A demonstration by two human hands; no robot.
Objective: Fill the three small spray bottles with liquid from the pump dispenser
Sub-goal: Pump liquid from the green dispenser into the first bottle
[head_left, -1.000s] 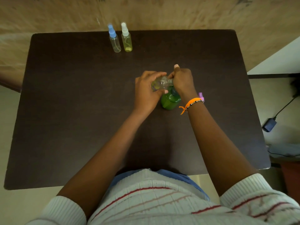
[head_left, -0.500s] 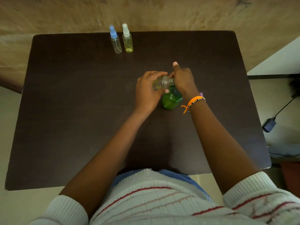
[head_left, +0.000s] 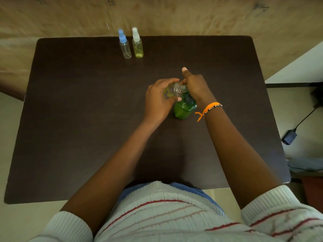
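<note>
A person's two hands work a clear, uncapped small plastic spray bottle [head_left: 173,90] against the green translucent pump dispenser [head_left: 184,109] at the middle of the dark brown counter [head_left: 78,119].

The left hand [head_left: 158,100] has its grip curled round the tilted clear bottle, its neck angled toward the pump head; the right hand [head_left: 194,86] lies over the pump top, fingers bent around it, index finger raised; an orange woven bracelet [head_left: 209,108] circles the right wrist; at the counter's far edge stand, just beside each other, a clear spray bottle with a blue cap [head_left: 125,45] and a yellowish-filled spray bottle with a white cap [head_left: 137,44]; a black adapter with cable [head_left: 289,137] lies on the floor at right.
</note>
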